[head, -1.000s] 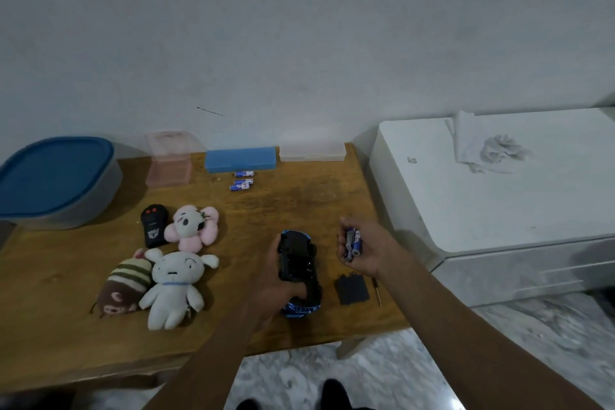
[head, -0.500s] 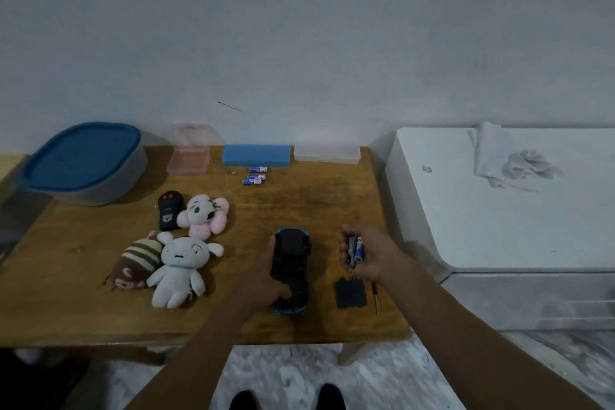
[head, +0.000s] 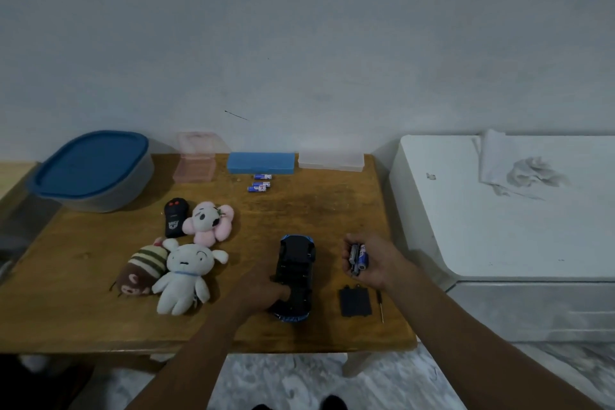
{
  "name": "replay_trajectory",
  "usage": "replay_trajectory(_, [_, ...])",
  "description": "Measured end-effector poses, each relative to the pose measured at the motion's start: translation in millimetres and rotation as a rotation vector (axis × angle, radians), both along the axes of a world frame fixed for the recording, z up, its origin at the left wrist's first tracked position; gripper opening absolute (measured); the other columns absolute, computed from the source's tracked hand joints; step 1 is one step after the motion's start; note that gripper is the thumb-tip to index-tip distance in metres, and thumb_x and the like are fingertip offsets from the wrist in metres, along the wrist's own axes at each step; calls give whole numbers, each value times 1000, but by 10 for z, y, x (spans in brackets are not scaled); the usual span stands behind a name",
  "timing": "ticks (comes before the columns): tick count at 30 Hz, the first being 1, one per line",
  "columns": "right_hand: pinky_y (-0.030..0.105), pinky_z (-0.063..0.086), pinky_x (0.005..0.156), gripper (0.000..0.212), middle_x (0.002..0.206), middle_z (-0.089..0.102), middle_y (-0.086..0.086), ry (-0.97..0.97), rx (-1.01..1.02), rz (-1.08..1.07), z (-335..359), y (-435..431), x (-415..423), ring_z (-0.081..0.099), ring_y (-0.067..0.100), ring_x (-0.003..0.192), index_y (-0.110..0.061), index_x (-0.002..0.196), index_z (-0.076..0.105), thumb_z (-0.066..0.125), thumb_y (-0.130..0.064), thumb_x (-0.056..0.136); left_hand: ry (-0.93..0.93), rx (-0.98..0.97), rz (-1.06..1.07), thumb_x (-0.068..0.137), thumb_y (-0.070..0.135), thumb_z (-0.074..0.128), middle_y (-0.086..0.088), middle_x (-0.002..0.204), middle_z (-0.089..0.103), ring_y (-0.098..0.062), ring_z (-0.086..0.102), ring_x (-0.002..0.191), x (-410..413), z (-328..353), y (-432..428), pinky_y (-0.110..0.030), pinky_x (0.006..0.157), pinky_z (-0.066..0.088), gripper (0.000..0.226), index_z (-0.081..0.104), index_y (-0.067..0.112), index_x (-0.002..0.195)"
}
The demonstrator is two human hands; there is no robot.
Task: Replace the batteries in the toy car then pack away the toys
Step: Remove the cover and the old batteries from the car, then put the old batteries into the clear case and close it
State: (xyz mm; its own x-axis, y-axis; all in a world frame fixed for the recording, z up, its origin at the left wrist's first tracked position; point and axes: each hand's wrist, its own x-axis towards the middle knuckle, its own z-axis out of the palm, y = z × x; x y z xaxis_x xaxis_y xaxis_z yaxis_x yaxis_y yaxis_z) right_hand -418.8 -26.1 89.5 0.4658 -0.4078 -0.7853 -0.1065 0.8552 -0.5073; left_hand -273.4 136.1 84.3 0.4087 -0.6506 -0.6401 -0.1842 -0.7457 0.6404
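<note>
On the table, near its front edge, the car lies upside down, left hand pressing it, fingers together. Right hand is closed around small batteries. Car looks light, hard; best held by its sides.

Wooden table: toy car, plush toys, batteries, boxes.

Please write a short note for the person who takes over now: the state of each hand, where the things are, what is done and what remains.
Left hand steadies the upturned toy car on the table.
Right hand holds batteries.
Battery cover is off, beside the screwdriver.
More batteries lie near the blue box.
Left: fit batteries, close the cover, pack away the plush toys and remote.
</note>
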Motion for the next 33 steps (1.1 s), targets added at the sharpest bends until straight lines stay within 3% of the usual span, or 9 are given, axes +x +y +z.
replay_trajectory(4, [28, 42, 57, 18, 65, 53, 9, 11, -3, -53, 25, 62, 112, 48, 17, 60, -6, 77, 55, 52, -11, 93, -120, -46, -41, 87, 7, 60, 9, 77, 42, -8, 48, 71, 107, 261, -35, -32, 75, 50, 30, 38, 26, 78])
replay_trajectory(6, [28, 42, 57, 16, 67, 53, 9, 3, 2, -77, 83, 92, 179, 47, 18, 61, -6, 78, 55, 52, -11, 94, -198, -85, -104, 90, 10, 58, 12, 70, 34, -1, 38, 62, 182, 423, -64, -17, 65, 45, 42, 30, 27, 65])
replay_trajectory(9, [27, 43, 55, 13, 66, 53, 8, 15, -23, -92, 164, 107, 271, 48, 17, 60, -6, 80, 57, 55, -10, 92, -343, -181, -132, 94, 17, 55, 11, 93, 53, -11, 56, 84, 388, 495, -95, -16, 69, 41, 5, 59, 16, 95])
replay_trajectory(11, [26, 46, 49, 12, 62, 54, 7, 26, -50, -111, 162, 111, 319, 49, 16, 57, -6, 82, 59, 60, -13, 91, -359, -254, -78, 94, 15, 56, 7, 96, 61, -11, 57, 86, 505, 484, -115, -17, 72, 44, 29, 56, 7, 122])
replay_trajectory(14, [24, 48, 45, 15, 61, 58, 6, 35, -79, -160, 99, 143, 329, 53, 15, 55, -5, 89, 62, 64, -20, 90, -375, -336, -73, 91, 9, 57, 18, 77, 52, 3, 48, 70, 624, 491, -146, -6, 57, 37, 31, 56, 8, 122])
replay_trajectory(18, [23, 48, 43, 11, 61, 60, 7, 54, -78, -180, 35, 166, 289, 55, 16, 55, -5, 85, 63, 61, -14, 91, -321, -330, -90, 89, 15, 61, 12, 90, 56, -3, 53, 79, 740, 452, -293, -12, 59, 39, 39, 52, 19, 126])
replay_trajectory(23, [25, 45, 43, 9, 59, 56, 7, 138, -103, -182, -69, 22, 278, 50, 16, 51, -5, 82, 62, 64, -11, 88, -393, -342, -138, 88, 15, 60, 1, 104, 65, -13, 60, 95, 828, 317, -600, -21, 76, 44, 22, 62, 17, 110])
replay_trajectory(26, [24, 42, 42, 16, 56, 52, 6, 182, -153, -161, -96, -210, 308, 46, 15, 47, -6, 77, 61, 66, -16, 89, -444, -336, -168, 86, 13, 59, 0, 115, 64, -11, 58, 99, 852, 269, -849, -22, 79, 45, 44, 55, 17, 129])
replay_trajectory(33, [26, 37, 44, 18, 54, 50, 4, 254, -311, -75, -191, -943, 391, 42, 14, 45, -10, 80, 57, 64, -23, 90, -494, -266, -212, 91, 17, 58, -1, 135, 55, -16, 52, 120, 871, 130, -1624, -31, 104, 44, 50, 44, 21, 139])
